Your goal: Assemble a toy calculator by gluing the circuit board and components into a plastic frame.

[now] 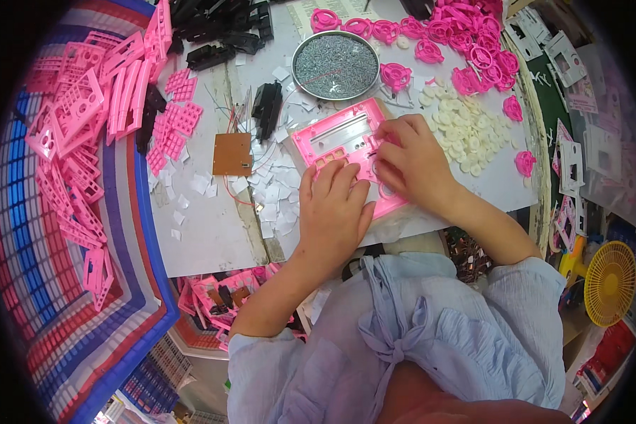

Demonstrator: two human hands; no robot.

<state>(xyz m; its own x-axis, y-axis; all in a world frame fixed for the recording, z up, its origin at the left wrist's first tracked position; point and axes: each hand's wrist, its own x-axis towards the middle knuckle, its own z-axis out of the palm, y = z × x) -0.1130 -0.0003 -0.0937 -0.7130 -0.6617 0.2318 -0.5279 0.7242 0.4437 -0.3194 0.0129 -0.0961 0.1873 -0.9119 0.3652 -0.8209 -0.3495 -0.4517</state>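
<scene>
A pink plastic housing (pixel 360 155) with a silvery inset strip and cut-outs lies on the table in front of me, slightly turned. My left hand (pixel 332 205) rests on its lower left part, fingers spread and a little bent. Over the right side of the housing, my right hand (pixel 413 162) has its fingers curled together; whatever they pinch is hidden. Just beyond the housing stands a round metal dish (pixel 295 68) full of small grey screws. To the left lie a brown circuit board (pixel 231 153) with thin wires and a black plastic part (pixel 266 111).
Pink ring-shaped parts (pixel 480 56) and cream discs (pixel 470 127) heap up at right. White paper squares (pixel 279 191) and pink button strips (pixel 175 131) lie at left. Pink panels (pixel 78 106) fill a striped crate (pixel 138 233). A yellow fan (pixel 610 284) stands at far right.
</scene>
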